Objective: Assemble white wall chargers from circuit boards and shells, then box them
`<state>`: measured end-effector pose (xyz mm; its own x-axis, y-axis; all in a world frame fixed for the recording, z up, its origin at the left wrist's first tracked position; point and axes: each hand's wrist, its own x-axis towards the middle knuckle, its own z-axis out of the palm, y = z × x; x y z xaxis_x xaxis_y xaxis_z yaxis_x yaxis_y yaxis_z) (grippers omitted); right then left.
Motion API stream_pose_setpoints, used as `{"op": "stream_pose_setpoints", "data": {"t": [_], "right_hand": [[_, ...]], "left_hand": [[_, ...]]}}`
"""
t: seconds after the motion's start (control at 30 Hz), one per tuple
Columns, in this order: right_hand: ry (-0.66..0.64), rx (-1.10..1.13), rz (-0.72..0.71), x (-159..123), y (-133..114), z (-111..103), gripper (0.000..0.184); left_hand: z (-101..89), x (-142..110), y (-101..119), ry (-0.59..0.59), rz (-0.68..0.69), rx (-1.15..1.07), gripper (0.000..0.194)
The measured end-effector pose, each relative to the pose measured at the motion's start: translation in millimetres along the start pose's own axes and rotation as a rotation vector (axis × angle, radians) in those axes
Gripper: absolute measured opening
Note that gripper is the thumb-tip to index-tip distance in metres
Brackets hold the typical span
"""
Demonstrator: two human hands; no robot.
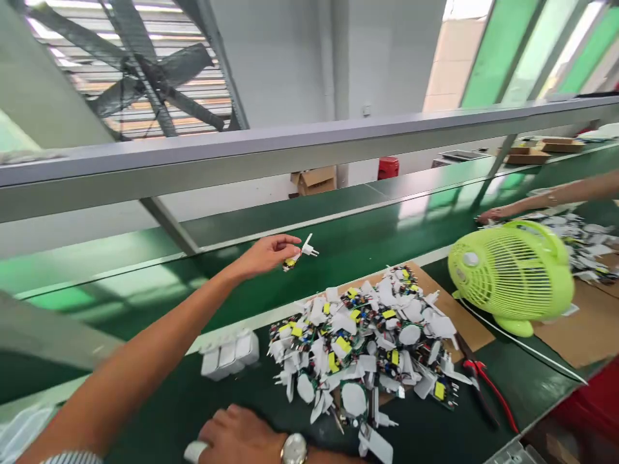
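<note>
Over the green conveyor belt [232, 283], my left hand [268, 254] is reached out and pinches a charger circuit board with a white two-pin plug [309, 249] and a yellow part. My right hand [242, 435], with a watch at its wrist, is low at the bottom edge. Its fingers are closed round a white plastic case [196, 451], partly hidden and cut off by the frame. Between the hands stands a short row of white charger cases [229, 354]. Right of them lies a large heap of charger boards with white plug pieces [353, 341].
Red-handled pliers [483, 380] lie right of the heap. Beyond them is a lime-green fan [512, 277] with a white cord. A co-worker's arm [556, 196] reaches to another heap of parts [585, 238] at far right. A metal rail [309, 145] crosses above the belt.
</note>
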<state>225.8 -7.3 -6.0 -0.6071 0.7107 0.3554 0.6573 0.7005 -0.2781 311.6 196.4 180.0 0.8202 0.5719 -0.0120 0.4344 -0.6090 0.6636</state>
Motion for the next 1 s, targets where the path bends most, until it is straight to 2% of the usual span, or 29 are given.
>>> {"op": "stream_pose_setpoints", "data": {"t": [0.07,0.13,0.2,0.23,0.27,0.33,0.43,0.5,0.57,0.67,0.73,0.8,0.87,0.93,1.0], "right_hand": [[0.059,0.076,0.075,-4.2,-4.2,14.1,0.016],[0.147,0.254,0.213,-11.1,-8.6,22.6,0.021],[0.372,0.542,0.387,-17.7,-9.4,26.4,0.033],[0.493,0.683,0.466,-20.2,-8.3,27.4,0.033],[0.528,0.728,0.500,-22.1,-6.6,28.2,0.033],[0.538,0.800,0.547,-25.1,-3.5,29.8,0.038],[0.501,0.916,0.645,-30.2,-4.3,31.4,0.039],[0.456,0.914,0.660,-34.9,-8.1,31.7,0.045],[0.425,0.893,0.675,-40.4,-12.3,31.5,0.049],[0.385,0.878,0.725,-49.5,-19.6,29.1,0.053],[0.321,0.826,0.738,-54.1,-28.7,25.2,0.054],[0.224,0.678,0.696,-54.1,-43.9,20.3,0.055],[0.123,0.454,0.594,-46.8,-63.2,16.9,0.064],[0.048,0.230,0.472,-34.0,-80.4,17.1,0.070],[0.000,0.054,0.386,-22.2,-90.0,19.8,0.053]], "left_hand": [[-21.3,-79.9,-4.5,0.049,-0.037,-0.212,0.062],[-24.6,-163.1,-13.0,0.076,-0.181,-0.346,0.063],[-9.1,-237.6,-24.1,0.079,-0.336,-0.372,0.070],[3.5,-268.9,-30.1,0.075,-0.379,-0.332,0.072],[17.7,-295.3,-36.1,0.074,-0.392,-0.250,0.071],[46.1,-333.5,-47.3,0.096,-0.394,-0.114,0.055],[74.8,-360.2,-60.5,0.162,-0.408,-0.065,0.035],[78.5,-367.2,-69.7,0.200,-0.403,-0.051,0.033],[68.6,-375.2,-83.2,0.251,-0.366,0.082,0.030],[36.7,-401.5,-114.6,0.416,-0.354,0.498,0.026],[13.8,-426.7,-139.7,0.547,-0.426,0.691,0.024],[-2.9,-449.4,-162.9,0.628,-0.524,0.793,0.023],[-10.0,-461.0,-179.9,0.643,-0.581,0.860,0.019],[-7.0,-457.8,-187.7,0.637,-0.559,0.862,0.015],[5.7,-442.6,-185.5,0.641,-0.437,0.765,0.016]]}}
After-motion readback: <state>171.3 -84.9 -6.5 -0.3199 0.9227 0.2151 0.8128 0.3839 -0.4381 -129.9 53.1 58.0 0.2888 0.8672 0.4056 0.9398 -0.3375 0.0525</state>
